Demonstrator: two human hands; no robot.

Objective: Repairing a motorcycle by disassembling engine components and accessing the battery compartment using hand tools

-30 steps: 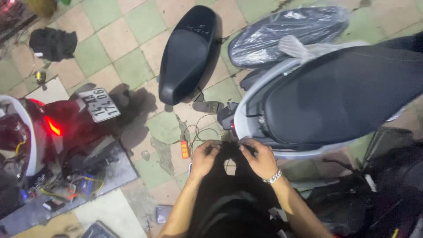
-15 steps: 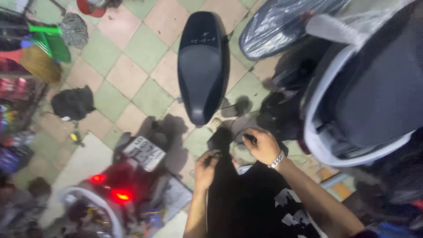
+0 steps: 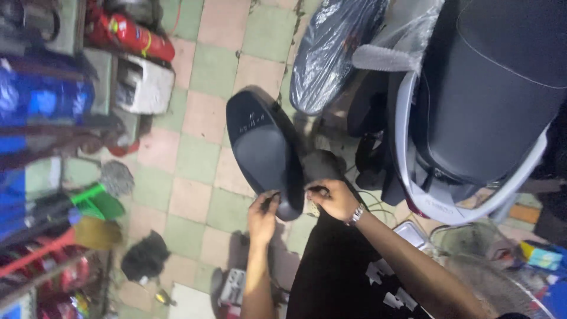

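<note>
tiled floor (image 3: pixel 201 112): fire extinguisher (image 3: pixel 127 32), wrapped seat (image 3: pixel 333 53)

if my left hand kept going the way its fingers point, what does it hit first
Probably the detached black scooter seat on the tiled floor: the left hand points up-frame at its near end, already about touching it, though depth is unclear.
</note>
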